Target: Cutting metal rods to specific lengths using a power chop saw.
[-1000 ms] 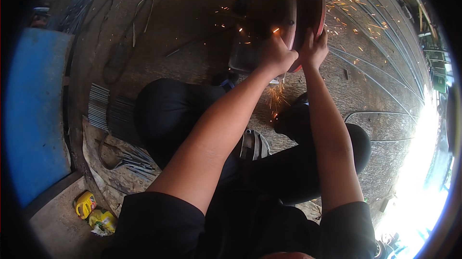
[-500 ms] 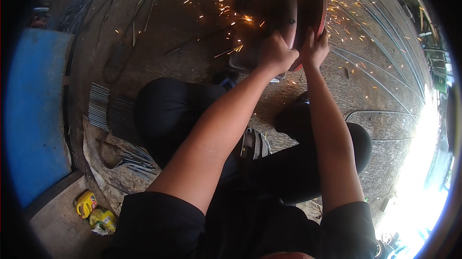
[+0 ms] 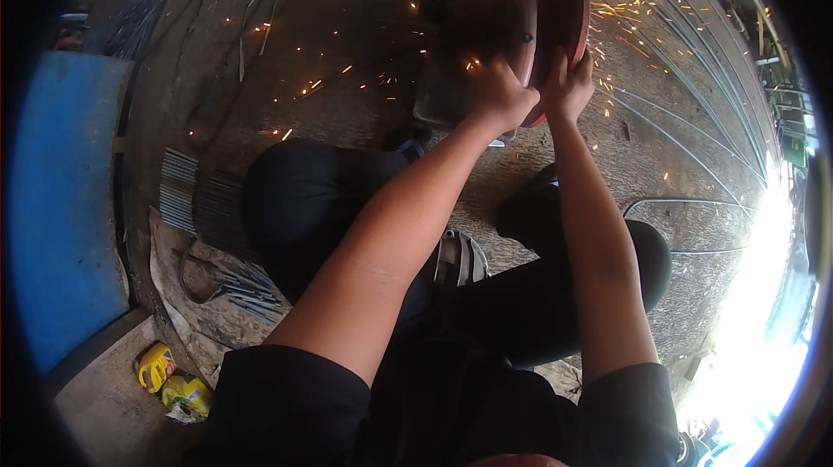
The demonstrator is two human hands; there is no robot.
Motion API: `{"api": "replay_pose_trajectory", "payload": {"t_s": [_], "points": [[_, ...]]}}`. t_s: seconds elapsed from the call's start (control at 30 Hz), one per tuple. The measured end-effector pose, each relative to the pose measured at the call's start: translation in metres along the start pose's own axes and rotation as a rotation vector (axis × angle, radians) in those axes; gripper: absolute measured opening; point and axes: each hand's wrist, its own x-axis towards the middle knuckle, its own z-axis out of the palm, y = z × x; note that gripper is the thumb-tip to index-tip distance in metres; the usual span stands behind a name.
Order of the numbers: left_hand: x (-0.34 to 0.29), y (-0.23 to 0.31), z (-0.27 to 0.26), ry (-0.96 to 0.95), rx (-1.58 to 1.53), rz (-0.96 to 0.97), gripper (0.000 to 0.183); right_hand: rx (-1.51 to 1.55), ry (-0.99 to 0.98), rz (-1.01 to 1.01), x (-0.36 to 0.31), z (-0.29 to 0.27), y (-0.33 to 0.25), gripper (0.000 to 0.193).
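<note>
Sparks spray around a dark cut-off saw (image 3: 460, 7) on the floor ahead of me, brightest at its far end. My left hand (image 3: 503, 96) is closed on the near side of its round reddish guard (image 3: 524, 29); what the fingers wrap round is partly hidden. Just right of the guard stands a dark, red-rimmed round piece (image 3: 564, 20), upright, with a narrow gap between the two. My right hand (image 3: 568, 87) grips its near edge, thumb and fingers on either side. The spot where the sparks start is hidden behind the saw.
Long thin metal rods (image 3: 685, 77) lie at the far right. Short cut rods (image 3: 179, 185) are stacked left of my knee, with more loose pieces (image 3: 250, 289) nearer. A blue panel (image 3: 65, 207) stands at left, a yellow container (image 3: 156, 367) below. A cord (image 3: 252, 12) loops at the far left.
The sparks have shifted: those left of the saw are more scattered, while the spray at the far right goes on. Both hands and the saw keep their places.
</note>
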Motion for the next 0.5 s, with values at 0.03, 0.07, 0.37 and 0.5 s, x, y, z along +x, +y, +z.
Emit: {"api": "replay_pose_trajectory", "payload": {"t_s": [0.03,0.07,0.37,0.5], "points": [[0.0009,-0.0007,0.0002,-0.034,-0.007,-0.025,0.041,0.008,0.004,-0.006,-0.0001,-0.0001,-0.0001,0.049],[0.0010,-0.0015,0.0005,-0.062,-0.022,-0.045,0.041,0.009,0.010,-0.022,-0.0005,-0.0003,-0.0001,0.049],[0.0005,-0.0023,0.0004,-0.061,-0.058,-0.024,0.041,0.004,0.031,-0.053,-0.0009,-0.0001,-0.0008,0.049],[0.0000,-0.0007,-0.0011,-0.084,-0.036,-0.058,0.041,0.004,0.013,-0.030,-0.0011,-0.0002,0.0003,0.049]]}}
